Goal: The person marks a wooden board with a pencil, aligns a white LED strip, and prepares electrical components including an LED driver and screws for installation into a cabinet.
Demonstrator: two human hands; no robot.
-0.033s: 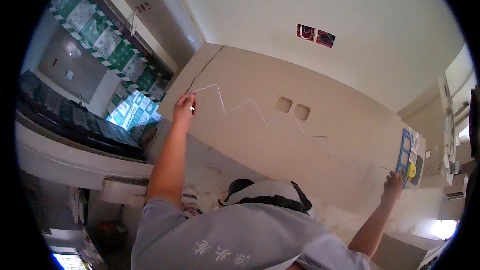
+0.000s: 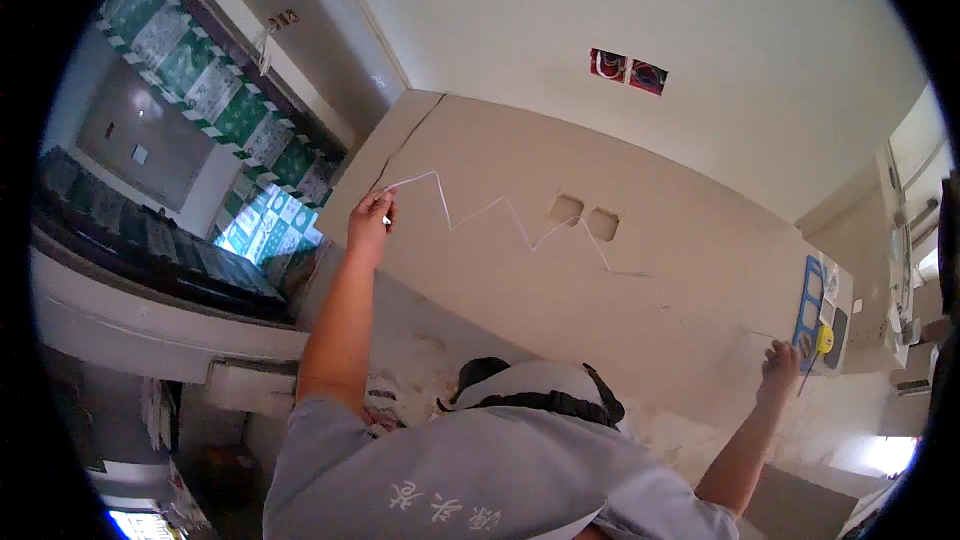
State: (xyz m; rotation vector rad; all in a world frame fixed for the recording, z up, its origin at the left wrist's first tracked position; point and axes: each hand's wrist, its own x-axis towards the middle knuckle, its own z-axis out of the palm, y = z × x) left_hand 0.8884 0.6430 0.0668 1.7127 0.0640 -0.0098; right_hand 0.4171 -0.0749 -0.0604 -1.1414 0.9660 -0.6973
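My left hand (image 2: pixel 371 220) is at the left part of a large beige slab (image 2: pixel 480 155), its fingers pinched on the end of a thin white zigzag strip (image 2: pixel 443 198). From there the strip runs over the slab toward the right, passing by two square cut-outs (image 2: pixel 566 210), and fades from sight. My right hand (image 2: pixel 781 365) is at the slab's right part with its fingers curled. A faint thin line reaches its fingertips, but what they grip is too small to make out. Beside this hand are a yellow tape measure (image 2: pixel 825 339) and a blue frame-like tool (image 2: pixel 808 302).
Beyond the slab is a pale wall (image 2: pixel 500 20) with a red double wiring box (image 2: pixel 628 71), wires showing. A dark crack-like line (image 2: pixel 410 138) crosses the slab's left end. Green-and-white patterned sheeting (image 2: pixel 215 85) lies at the far left. A grey flat piece (image 2: pixel 838 326) rests at the right.
My right hand has shifted slightly left, away from the blue tool and the tape measure. My left hand stays nearly where it was, still pinching the strip.
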